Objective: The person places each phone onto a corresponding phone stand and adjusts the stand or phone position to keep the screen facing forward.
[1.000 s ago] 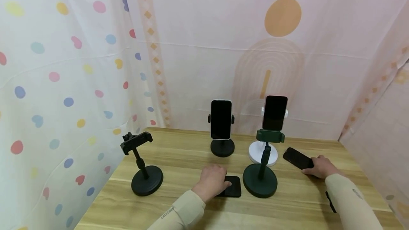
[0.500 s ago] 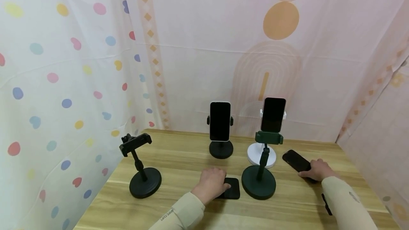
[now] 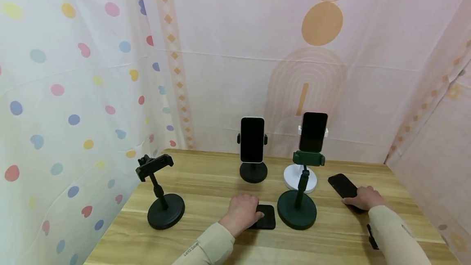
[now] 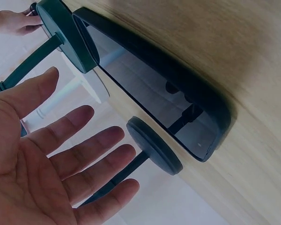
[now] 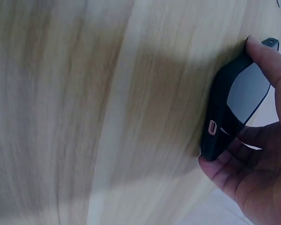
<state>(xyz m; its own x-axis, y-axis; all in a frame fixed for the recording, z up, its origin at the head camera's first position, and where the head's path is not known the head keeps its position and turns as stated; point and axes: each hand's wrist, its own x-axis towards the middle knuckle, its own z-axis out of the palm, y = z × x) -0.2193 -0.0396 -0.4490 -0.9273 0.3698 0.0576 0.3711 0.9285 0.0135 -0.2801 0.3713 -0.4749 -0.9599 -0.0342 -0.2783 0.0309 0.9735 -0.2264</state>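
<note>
My left hand [image 3: 241, 214] is over a black phone [image 3: 266, 217] lying flat on the table, left of the green phone stand [image 3: 297, 209]. In the left wrist view its fingers are spread and relaxed, apart from the phone [image 4: 164, 61]. On the right, my right hand [image 3: 367, 198] grips another black phone [image 3: 342, 185] by its long edges, thumb on one side and fingers on the other. The right wrist view shows the charging port end of this phone [image 5: 214, 117], close to the wood surface.
An unoccupied black phone stand [image 3: 165, 211] is at the left of the wooden table [image 3: 206, 175]. Behind, a phone [image 3: 252, 139] sits in a black stand [image 3: 253, 172] and another phone [image 3: 313, 131] in a white stand [image 3: 290, 177]. Patterned curtains [image 3: 220, 52] surround the table.
The right-hand phone has turned slightly, its near end swinging a little left with my right hand. My left hand stays over its phone. The head view has shifted slightly.
</note>
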